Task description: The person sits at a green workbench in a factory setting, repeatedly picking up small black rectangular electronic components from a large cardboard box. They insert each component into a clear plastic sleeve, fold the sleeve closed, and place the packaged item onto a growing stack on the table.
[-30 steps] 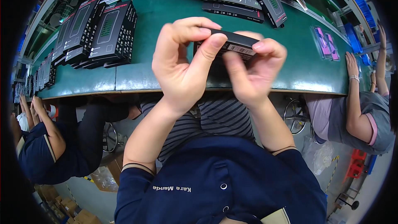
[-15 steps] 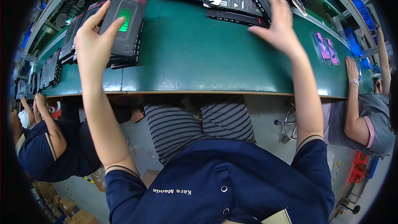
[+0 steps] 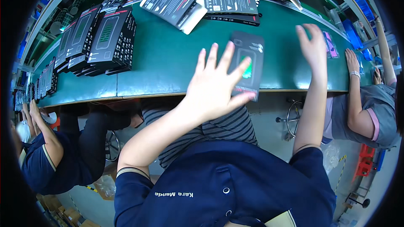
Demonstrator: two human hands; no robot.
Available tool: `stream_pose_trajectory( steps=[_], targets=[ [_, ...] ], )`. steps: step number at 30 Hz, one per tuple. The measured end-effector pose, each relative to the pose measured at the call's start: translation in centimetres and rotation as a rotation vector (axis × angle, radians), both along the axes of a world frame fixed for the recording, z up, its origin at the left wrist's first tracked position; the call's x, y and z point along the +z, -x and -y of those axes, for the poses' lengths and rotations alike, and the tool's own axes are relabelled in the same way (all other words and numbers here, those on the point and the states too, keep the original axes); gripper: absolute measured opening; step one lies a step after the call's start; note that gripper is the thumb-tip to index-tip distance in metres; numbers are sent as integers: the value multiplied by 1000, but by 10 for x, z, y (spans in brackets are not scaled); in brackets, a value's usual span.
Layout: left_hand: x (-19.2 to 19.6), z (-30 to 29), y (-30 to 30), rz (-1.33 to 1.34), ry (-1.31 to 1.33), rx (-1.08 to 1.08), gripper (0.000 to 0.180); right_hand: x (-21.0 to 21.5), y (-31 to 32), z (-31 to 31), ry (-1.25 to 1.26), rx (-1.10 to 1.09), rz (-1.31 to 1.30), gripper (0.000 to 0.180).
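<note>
A flat black box (image 3: 255, 63) with a shiny green patch lies or hovers at the table's front edge, its lower end reaching past that edge. My left hand (image 3: 210, 86) is at the box's left side, fingers spread. One of its fingers overlaps the green patch and the thumb is by the lower end; whether they press on it I cannot tell. To the right of the box, my right hand (image 3: 313, 48) is raised with its fingers apart and holds nothing.
Stacks of similar black boxes (image 3: 110, 38) stand at the left of the green table (image 3: 168, 67). A pile of boxes (image 3: 230, 1) lies at the back, beside a box with a white flap (image 3: 172, 8). Pink-purple packs (image 3: 330, 45) lie at the right. Co-workers sit on both sides.
My left hand has gone from the left stacks to the middle front. My right hand has moved right and nearer from the back pile. A single box now appears between them.
</note>
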State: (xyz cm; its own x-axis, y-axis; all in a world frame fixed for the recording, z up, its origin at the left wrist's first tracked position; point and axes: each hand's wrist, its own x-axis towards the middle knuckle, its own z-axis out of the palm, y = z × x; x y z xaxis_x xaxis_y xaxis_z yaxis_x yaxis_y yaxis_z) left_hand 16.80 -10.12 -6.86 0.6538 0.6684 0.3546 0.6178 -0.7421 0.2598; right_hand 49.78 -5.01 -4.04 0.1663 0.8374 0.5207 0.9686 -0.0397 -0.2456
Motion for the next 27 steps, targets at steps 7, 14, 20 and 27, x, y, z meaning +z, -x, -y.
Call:
stream_pose_trajectory(
  steps=[7,14,20,27],
  targets=[
    [36,24,9,-82,209,-177,56,-48,-56,24,162,-172,181,53],
    [86,-1,15,-145,603,-44,37,-27,60,86,71,130,-191,29],
    [31,-39,38,-65,65,-31,56,-27,73,73,58,304,-654,39],
    [14,-47,42,-15,109,-157,85,2,79,61,506,783,-266,41]
  ],
)
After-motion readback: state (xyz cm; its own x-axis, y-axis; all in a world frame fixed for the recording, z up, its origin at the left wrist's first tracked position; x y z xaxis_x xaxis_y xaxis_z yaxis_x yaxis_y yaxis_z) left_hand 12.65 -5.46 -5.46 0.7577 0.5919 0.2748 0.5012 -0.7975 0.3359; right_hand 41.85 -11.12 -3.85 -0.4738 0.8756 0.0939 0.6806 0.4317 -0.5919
